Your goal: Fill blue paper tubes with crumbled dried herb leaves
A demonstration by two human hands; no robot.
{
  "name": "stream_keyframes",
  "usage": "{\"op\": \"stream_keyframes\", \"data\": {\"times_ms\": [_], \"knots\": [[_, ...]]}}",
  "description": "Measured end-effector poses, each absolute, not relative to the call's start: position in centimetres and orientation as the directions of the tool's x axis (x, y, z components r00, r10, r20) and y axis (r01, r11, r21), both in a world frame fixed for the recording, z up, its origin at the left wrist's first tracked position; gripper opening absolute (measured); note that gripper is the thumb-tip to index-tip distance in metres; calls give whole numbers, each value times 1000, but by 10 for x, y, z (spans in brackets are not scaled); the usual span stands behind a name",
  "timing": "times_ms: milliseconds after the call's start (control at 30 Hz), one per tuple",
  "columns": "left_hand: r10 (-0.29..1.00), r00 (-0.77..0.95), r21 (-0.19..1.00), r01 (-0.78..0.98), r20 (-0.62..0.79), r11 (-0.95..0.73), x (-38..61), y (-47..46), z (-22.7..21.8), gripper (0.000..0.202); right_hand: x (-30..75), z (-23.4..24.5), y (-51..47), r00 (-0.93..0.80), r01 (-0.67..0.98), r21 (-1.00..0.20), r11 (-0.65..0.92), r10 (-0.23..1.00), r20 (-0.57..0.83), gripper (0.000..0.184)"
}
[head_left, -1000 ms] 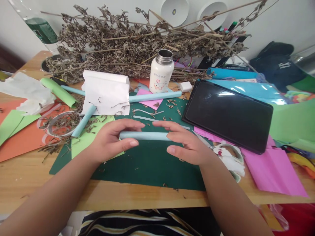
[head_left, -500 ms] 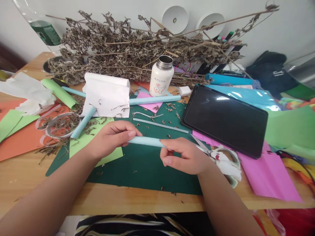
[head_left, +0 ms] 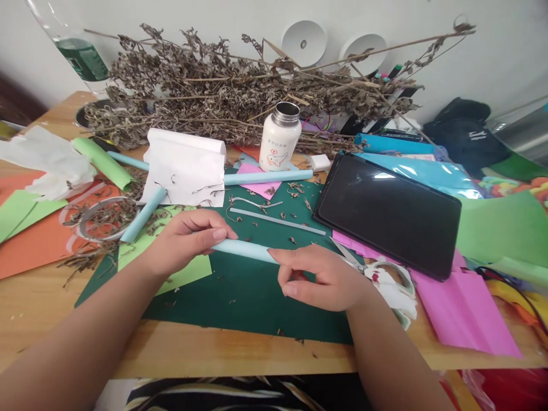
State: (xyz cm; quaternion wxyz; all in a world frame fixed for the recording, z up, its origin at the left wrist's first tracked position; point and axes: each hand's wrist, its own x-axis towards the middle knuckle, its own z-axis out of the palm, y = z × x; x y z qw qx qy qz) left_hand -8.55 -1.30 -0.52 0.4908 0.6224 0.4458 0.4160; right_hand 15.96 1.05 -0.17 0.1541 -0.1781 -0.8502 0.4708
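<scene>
Head view, and it's a crowded one; a wooden table (head_left: 51, 297) carries a big heap of dried branches (head_left: 222, 97) along the back, a dark green mat (head_left: 257, 302) in the middle, a black tablet (head_left: 387, 214) to the right with pink paper (head_left: 466, 308) beneath it; a curled white sheet (head_left: 184, 171) and a small white bottle (head_left: 280, 137) stand behind the mat.

Now the hands; the left hand (head_left: 182, 242) is closed round the left end of a pale blue tube (head_left: 246, 249), fingers curled over the top and pressed together; the right hand (head_left: 321, 279) lies over the right end, fingers together on top, thumb tucked below, pinching it as far as I can see; the tube's right tip is hidden under those fingers. The tube sits low over the mat, centre stage, slanting down to the right; scissors (head_left: 385, 274) lie just beside the right hand, and dry crumbs (head_left: 295, 188) speckle the mat.

Risks, as I judge them: it's rolled paper, so a slack grip could let it spring open; too hard a squeeze could flatten or crease it; crumbs could get caught in the roll; a careless wrist could catch the scissors.

The tube itself: slim, even, smooth, matte light blue; no crease shows on the exposed middle stretch.
</scene>
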Motion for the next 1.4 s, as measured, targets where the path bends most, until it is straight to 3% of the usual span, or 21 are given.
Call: {"op": "stream_keyframes", "data": {"times_ms": [233,467,600,700,767,867,933,1000,1067,1167,1400], "knots": [[928,341,944,231,148,-235,-77,-18,3,19,154,12,5,-901,335,-749,571,426,-78,12],[933,356,975,185,50,-123,-76,-19,-4,17,149,11,5,-898,370,-712,597,426,-110,17],[962,274,999,29,11,-20,-81,-13,-7,18,153,8,3,-863,241,-787,568,497,95,11],[978,162,978,-181,135,-105,-95,-7,-2,16,162,5,4,-726,58,-826,561,591,351,24],[973,57,931,-308,223,-195,-104,-2,3,13,165,5,10,-592,39,-829,557,682,430,25],[973,-72,900,-371,219,-230,-111,3,5,8,157,8,32,-419,384,-777,499,844,334,21],[973,-88,890,-394,212,-229,-110,5,3,9,143,8,52,-410,637,-618,460,882,234,18],[972,-87,886,-399,219,-235,-107,5,-2,12,125,6,70,-439,787,-418,454,888,137,18],[966,-106,887,-383,235,-258,-105,5,-6,14,109,0,86,-406,861,-296,413,910,87,19],[962,-127,890,-364,243,-273,-104,5,-12,12,93,-14,102,-362,900,-241,363,931,49,19],[993,-70,960,-257,96,-111,-99,0,-18,14,99,-12,95,-378,858,-344,382,922,82,13]]}}
